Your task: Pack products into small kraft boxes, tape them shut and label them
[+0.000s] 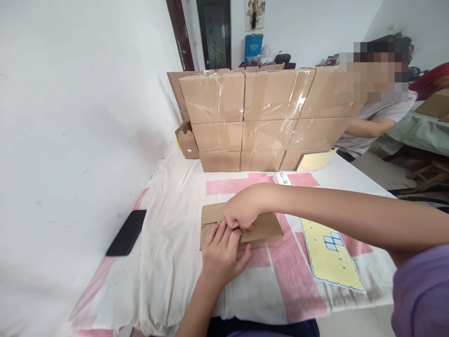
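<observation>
A small brown cardboard box lies on the cloth-covered table in front of me. My left hand rests on the box's near face with its fingers stretched flat against the cardboard. My right hand reaches across from the right, its fingers curled into a pinch on the box's top edge near the middle. What the pinch holds is hidden between the two hands.
A wall of taped cardboard boxes is stacked at the table's far end. A black phone lies at the left by the wall. A yellow sticker sheet lies at the right. Another person sits behind the stack.
</observation>
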`<action>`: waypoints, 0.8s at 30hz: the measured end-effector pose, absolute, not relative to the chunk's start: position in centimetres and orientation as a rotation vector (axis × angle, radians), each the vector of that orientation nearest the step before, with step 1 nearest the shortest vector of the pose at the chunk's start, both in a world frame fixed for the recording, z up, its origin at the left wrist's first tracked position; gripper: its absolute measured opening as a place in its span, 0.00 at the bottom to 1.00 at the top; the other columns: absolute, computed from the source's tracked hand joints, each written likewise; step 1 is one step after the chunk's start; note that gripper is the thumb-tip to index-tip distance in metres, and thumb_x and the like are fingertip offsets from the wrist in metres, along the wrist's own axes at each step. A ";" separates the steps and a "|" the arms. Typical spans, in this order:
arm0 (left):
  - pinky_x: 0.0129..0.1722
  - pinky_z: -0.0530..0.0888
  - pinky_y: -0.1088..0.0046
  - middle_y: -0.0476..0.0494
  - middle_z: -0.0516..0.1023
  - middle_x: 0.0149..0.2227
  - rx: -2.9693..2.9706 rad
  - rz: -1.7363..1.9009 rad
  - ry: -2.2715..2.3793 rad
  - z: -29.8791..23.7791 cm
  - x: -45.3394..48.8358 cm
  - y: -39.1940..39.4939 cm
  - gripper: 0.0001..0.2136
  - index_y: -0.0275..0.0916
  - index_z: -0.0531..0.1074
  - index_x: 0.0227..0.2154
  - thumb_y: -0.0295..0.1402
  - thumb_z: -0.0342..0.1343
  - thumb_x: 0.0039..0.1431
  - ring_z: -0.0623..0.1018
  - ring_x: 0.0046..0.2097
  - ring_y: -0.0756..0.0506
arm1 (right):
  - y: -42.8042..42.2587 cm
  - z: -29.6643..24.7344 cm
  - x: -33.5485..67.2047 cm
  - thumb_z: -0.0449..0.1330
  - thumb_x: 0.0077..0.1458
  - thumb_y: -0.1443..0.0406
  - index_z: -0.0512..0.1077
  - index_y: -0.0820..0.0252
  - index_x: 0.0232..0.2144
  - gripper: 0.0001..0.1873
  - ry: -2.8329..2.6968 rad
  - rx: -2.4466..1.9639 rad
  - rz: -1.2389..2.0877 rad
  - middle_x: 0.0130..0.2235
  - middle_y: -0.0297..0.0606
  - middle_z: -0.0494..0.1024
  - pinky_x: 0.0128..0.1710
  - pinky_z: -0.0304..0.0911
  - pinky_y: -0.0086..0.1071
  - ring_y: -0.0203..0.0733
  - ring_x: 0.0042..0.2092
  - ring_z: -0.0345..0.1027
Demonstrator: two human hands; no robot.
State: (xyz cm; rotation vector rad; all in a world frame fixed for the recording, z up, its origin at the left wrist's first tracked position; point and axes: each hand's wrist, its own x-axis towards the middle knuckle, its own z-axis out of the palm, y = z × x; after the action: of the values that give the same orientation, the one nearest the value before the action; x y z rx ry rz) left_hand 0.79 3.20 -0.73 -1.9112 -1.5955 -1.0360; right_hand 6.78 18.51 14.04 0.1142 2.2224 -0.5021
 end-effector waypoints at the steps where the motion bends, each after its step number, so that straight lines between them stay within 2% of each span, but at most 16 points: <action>1: 0.51 0.72 0.58 0.41 0.84 0.41 -1.880 -1.059 -1.576 -0.9 0.8 3.1 0.12 0.40 0.70 0.42 0.34 0.60 0.54 0.83 0.48 0.37 | 18.4 14.1 6.8 0.57 0.41 0.74 0.65 0.58 0.20 0.08 2.223 0.111 -0.495 0.24 0.30 0.68 0.30 0.48 0.36 0.39 0.29 0.59; 7: 0.50 0.70 0.63 0.40 0.85 0.45 -1.712 -1.221 -1.548 -2.2 0.8 2.7 0.07 0.41 0.70 0.39 0.25 0.54 0.59 0.83 0.49 0.41 | 18.1 14.4 6.7 0.59 0.41 0.75 0.61 0.57 0.20 0.11 2.241 0.161 -0.415 0.23 0.29 0.62 0.30 0.46 0.35 0.38 0.28 0.55; 11: 0.52 0.69 0.62 0.42 0.85 0.46 -1.712 -1.209 -1.555 -2.5 0.8 2.8 0.06 0.42 0.70 0.38 0.26 0.54 0.59 0.83 0.50 0.42 | 18.8 14.9 7.4 0.60 0.40 0.75 0.56 0.57 0.20 0.15 2.298 0.216 -0.442 0.23 0.28 0.58 0.30 0.43 0.34 0.37 0.28 0.54; 16: 0.53 0.68 0.63 0.40 0.84 0.47 -1.709 -1.258 -1.572 -2.6 0.8 2.7 0.14 0.38 0.70 0.49 0.26 0.55 0.59 0.82 0.51 0.42 | 19.3 15.9 8.9 0.59 0.42 0.74 0.46 0.57 0.20 0.22 2.375 0.228 -0.623 0.21 0.27 0.55 0.28 0.38 0.34 0.34 0.25 0.49; 19: 0.54 0.68 0.62 0.40 0.84 0.48 -1.703 -1.274 -1.589 -2.8 0.9 2.6 0.19 0.38 0.68 0.54 0.26 0.55 0.59 0.82 0.52 0.42 | 19.1 16.1 9.3 0.59 0.44 0.73 0.47 0.56 0.20 0.21 2.362 0.210 -0.706 0.21 0.27 0.58 0.28 0.39 0.34 0.34 0.26 0.52; 24: 0.54 0.70 0.60 0.40 0.83 0.49 -1.711 -1.271 -1.670 -2.5 1.0 2.5 0.18 0.39 0.68 0.54 0.28 0.54 0.62 0.81 0.53 0.41 | 19.4 15.6 9.3 0.60 0.45 0.70 0.48 0.57 0.20 0.20 2.388 0.136 -0.851 0.23 0.27 0.68 0.27 0.40 0.33 0.34 0.27 0.56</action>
State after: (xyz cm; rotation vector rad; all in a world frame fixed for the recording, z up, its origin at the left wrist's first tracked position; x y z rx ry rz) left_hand 0.98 2.48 -2.52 -1.7111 -1.6702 -1.2707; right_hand 9.32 19.36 15.56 0.1359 2.3881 -0.8514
